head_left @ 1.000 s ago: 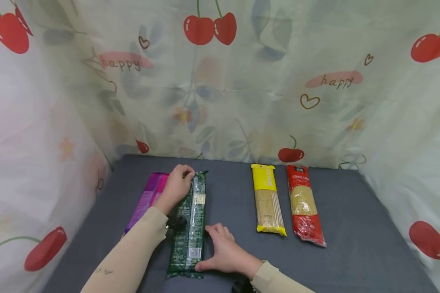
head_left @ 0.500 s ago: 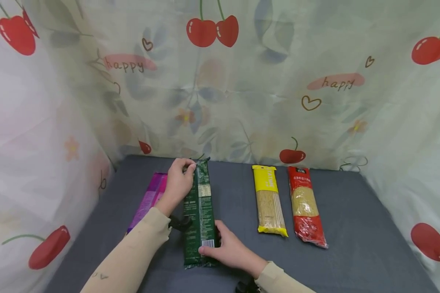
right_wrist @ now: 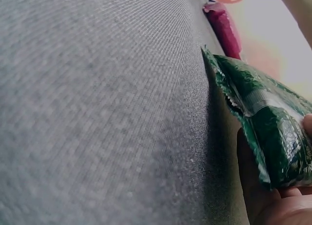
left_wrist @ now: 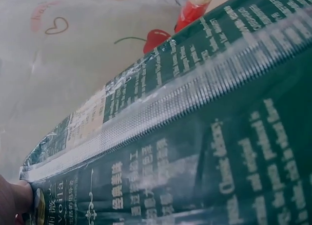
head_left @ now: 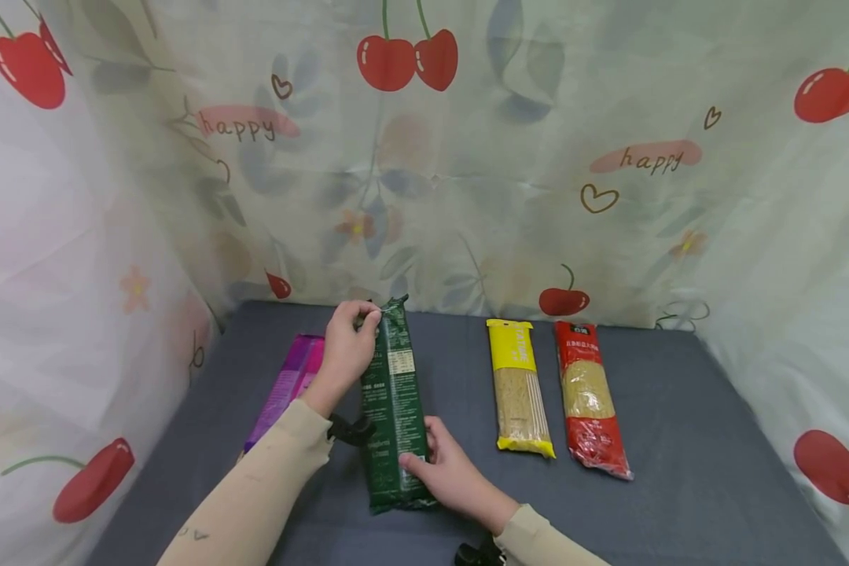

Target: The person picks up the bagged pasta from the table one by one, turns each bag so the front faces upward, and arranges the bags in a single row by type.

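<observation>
- Curtain (head_left: 460, 212), one, cherry-printed, hangs behind the green pack (head_left: 396, 409) and out to either side of it.
- Table (head_left: 460, 393), one, covered in grey, spreads beneath and around the green pack.
- Left sleeve (head_left: 255, 479) and right sleeve (head_left: 541, 538), two, beige; the first comes in from the green pack's near left, the other from its near right.
- Green pack, one of four packs in all, is held tilted over the table, between the two hands.
- Red pack (head_left: 589, 393), one, lies farthest right of the green pack.
- Yellow pack (head_left: 520, 389), one, lies between the green pack and the red one, apart from both.
- Purple pack (head_left: 286, 389), one, lies left of the green pack; the left sleeve hides part of it.
- Left hand (head_left: 347, 346) pinches the green pack's far end, covering its left corner.
- Right hand (head_left: 456, 475) grips the green pack's near right edge from above and below.
</observation>
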Demonstrator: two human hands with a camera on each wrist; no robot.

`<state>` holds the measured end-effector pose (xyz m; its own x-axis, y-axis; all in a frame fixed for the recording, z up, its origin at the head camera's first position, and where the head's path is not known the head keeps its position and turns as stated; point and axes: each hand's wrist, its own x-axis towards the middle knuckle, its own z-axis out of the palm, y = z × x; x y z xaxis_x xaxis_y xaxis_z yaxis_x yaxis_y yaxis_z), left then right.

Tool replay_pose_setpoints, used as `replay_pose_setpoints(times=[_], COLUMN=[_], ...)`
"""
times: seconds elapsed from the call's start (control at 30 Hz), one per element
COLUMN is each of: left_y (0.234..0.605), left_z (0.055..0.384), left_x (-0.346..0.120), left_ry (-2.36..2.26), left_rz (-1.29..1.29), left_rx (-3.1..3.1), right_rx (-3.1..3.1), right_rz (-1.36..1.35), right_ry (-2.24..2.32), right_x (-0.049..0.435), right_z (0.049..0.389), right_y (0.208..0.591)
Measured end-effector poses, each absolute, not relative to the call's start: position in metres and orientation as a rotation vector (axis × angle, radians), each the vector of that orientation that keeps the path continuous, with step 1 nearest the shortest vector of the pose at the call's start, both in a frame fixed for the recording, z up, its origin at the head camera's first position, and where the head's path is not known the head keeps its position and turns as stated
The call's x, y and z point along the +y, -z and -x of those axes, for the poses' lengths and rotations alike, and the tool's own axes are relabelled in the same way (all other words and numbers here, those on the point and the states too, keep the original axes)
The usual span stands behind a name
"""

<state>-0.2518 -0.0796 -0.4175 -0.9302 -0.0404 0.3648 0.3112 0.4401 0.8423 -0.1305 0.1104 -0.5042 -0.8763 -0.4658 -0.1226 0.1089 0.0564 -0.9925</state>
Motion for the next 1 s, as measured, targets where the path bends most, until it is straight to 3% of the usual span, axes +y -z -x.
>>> replay_pose_setpoints(times=[0.47,1.0], left_y=[0.416,0.411], left_z=[0.247,0.233], left_x=[-0.073,-0.059], left_ry=[1.469,1.112], left_rz=[0.382,0.227], left_rx=[-2.440,-2.812], right_rx=[1.962,2.208], right_rz=[0.304,0.395], right_ry=[1.966,1.889], right_x=[0.114,0.125], right_z=[0.134,0.138], right_y=[0.504,0.482])
